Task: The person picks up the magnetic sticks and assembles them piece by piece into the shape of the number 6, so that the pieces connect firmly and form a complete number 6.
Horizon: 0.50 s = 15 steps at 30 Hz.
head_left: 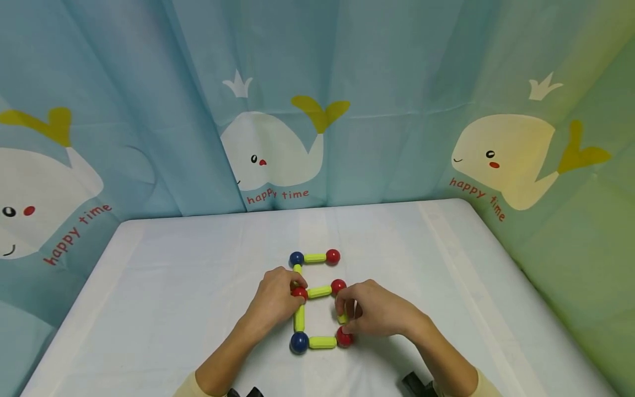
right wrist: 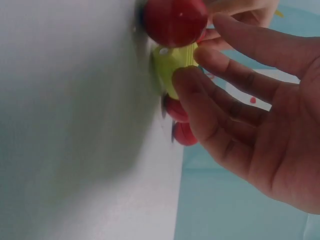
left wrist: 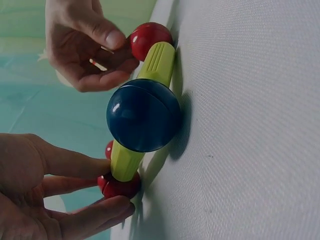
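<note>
Magnetic-looking balls and yellow-green rods form a figure lying on the table. My left hand (head_left: 278, 295) pinches the red ball (head_left: 300, 294) at the figure's middle left, thumb and fingers on either side of it. On the right side, my right hand (head_left: 379, 309) has curled fingers at a short yellow-green rod (head_left: 342, 318), which stands between the middle-right red ball (head_left: 339, 286) and the lower-right red ball (head_left: 344, 337). In the right wrist view, fingertips touch this rod (right wrist: 172, 65), just past the near red ball (right wrist: 175, 22). The fingers partly hide the rod in the head view.
A blue ball (head_left: 299, 343) marks the lower-left corner, joined by a rod (head_left: 322, 343) to the lower-right red ball. At the far end, a blue ball (head_left: 296, 259) and a red ball (head_left: 333, 257) share another rod (head_left: 315, 258). A whale-print curtain (head_left: 397, 154) stands behind the white-covered table (head_left: 198, 264).
</note>
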Tool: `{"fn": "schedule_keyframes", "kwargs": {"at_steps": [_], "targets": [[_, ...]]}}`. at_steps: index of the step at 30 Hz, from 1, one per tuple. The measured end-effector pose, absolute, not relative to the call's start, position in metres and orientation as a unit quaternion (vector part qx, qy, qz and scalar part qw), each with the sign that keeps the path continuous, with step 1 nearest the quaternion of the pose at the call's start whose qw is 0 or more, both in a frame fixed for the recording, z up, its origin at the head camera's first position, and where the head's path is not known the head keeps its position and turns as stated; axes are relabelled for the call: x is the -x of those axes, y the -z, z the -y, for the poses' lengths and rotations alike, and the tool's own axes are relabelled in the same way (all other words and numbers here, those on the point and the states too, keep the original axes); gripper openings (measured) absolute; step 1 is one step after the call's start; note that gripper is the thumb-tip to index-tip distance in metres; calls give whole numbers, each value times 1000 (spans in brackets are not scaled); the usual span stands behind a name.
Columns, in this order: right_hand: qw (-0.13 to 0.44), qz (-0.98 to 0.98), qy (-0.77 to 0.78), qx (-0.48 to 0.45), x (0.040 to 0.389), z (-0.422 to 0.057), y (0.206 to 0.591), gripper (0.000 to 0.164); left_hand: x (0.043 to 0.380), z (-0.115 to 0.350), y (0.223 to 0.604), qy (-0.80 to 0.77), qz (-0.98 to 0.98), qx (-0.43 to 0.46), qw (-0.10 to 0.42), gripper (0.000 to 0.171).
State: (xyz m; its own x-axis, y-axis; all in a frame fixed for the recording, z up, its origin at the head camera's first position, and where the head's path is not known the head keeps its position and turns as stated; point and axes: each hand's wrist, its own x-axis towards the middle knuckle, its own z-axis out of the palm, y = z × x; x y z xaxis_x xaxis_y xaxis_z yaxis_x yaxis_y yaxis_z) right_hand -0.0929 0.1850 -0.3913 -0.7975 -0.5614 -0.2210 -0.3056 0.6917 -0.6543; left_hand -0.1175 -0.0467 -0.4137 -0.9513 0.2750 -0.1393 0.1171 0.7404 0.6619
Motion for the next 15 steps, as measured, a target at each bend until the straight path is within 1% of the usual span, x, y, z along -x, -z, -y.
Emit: {"fn": "schedule_keyframes", "kwargs": {"at_steps": [3,6,11,13,15], "targets": [[191,-903,310,227,97,-186,392,15,117,47,413,-335,-929,-112,112,17],[163,-915,311,200,101,-186,394,15,116,47,411,-316,-935,-119,106,18],[115,-933,310,143,108,-183,398,22,112,48,402,-284,-944,-137,94,22],[107,-938,306,126,109,-182,401,26,110,50,396,-276,-944,-148,99,20],[107,-940,305,114,111,-181,404,30,106,52,392,-271,-942,-161,117,19]]}}
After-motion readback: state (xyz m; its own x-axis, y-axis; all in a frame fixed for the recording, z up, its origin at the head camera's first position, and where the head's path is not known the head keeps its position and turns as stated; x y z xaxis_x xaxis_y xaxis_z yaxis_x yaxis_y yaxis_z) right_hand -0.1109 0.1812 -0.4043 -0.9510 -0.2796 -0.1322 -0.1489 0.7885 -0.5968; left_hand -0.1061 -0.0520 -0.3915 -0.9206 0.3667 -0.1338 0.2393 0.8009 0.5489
